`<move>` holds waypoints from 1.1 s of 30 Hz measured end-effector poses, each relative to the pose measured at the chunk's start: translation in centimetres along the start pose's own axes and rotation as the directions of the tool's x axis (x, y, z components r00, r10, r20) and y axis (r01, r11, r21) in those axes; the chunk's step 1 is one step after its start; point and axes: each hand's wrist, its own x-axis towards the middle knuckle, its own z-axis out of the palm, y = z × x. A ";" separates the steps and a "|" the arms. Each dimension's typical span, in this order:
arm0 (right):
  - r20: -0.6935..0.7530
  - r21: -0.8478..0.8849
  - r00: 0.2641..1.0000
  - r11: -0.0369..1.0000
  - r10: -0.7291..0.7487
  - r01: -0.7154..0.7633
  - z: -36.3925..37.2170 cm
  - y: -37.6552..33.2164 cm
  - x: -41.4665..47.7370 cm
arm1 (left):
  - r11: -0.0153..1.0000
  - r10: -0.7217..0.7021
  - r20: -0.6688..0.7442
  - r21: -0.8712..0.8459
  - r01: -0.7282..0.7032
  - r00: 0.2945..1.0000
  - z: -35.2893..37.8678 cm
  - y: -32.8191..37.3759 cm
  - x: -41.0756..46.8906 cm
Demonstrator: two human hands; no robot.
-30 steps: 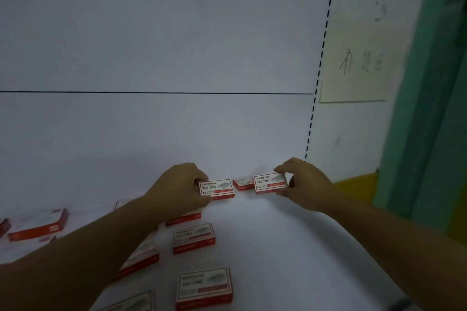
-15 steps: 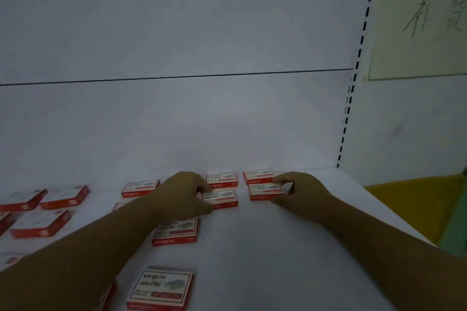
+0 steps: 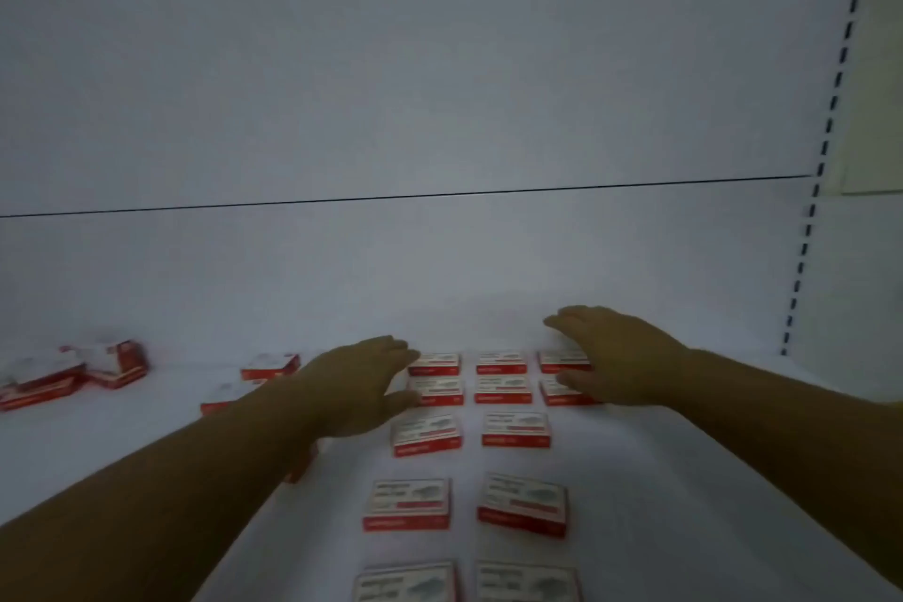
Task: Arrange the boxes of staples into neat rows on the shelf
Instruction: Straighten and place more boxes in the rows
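Loose boxes (image 3: 73, 374): about five at far left and behind the left forearm, scattered and blurred; exact count unclear.
Left hand (image 3: 364, 386): flat, fingers spread apart, gripping nothing; fingertips at the left edge of the back rows.
Arranged boxes (image 3: 503, 389): ten visible on the white shelf (image 3: 684, 479), three, three, two, two, two from back to front; red sides, white printed tops.
Right hand (image 3: 615, 357): flat and unclenched, holding nothing, over the two rightmost back boxes; contact unclear.
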 end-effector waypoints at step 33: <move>-0.170 0.056 0.959 0.970 -0.226 0.238 9.5 -49.1 20.9 | 0.884 -0.465 -0.131 -0.018 0.467 0.876 0.6 -40.4 -25.6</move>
